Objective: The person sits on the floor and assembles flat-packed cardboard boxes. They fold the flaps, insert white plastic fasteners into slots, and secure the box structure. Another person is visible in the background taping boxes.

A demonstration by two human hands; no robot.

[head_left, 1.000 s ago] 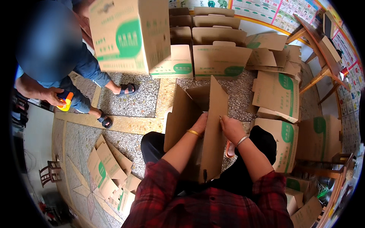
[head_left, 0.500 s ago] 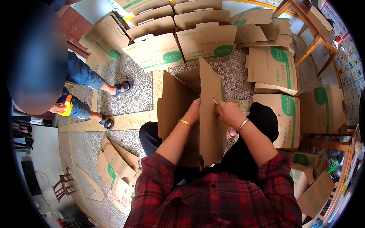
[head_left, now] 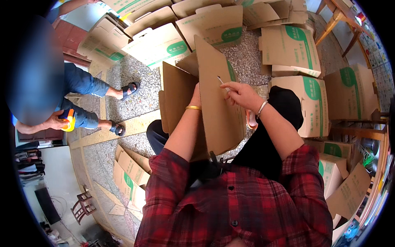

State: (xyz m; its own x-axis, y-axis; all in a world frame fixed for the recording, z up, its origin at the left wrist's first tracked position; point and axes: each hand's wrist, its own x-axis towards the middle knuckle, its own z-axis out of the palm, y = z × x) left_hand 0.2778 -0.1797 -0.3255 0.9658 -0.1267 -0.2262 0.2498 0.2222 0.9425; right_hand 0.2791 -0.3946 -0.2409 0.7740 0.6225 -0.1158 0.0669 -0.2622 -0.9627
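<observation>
A brown cardboard box (head_left: 220, 111) stands upright between my knees, its top open and one panel turned toward my right side. My left hand (head_left: 196, 98) reaches inside it, against the inner face of that panel; the panel hides its fingers. On the outer face, my right hand (head_left: 242, 95) pinches a thin white stick-like piece (head_left: 224, 83). The piece's far end meets a small dark spot on the cardboard, and I cannot make out whether that is a hole or the tip.
Rows of open cardboard boxes (head_left: 158, 46) stand ahead. More boxes (head_left: 302, 103) are at my right, beside a wooden table (head_left: 331, 26). Folded cardboard (head_left: 131, 175) lies at left. Another person (head_left: 84, 82) sits at left, holding a yellow tool (head_left: 69, 120). A small chair (head_left: 83, 206) stands at lower left.
The box's tall panel now leans more to the left. My right hand has shifted slightly left and up, its fingers looser, and more of the white piece shows. My left hand remains inside.
</observation>
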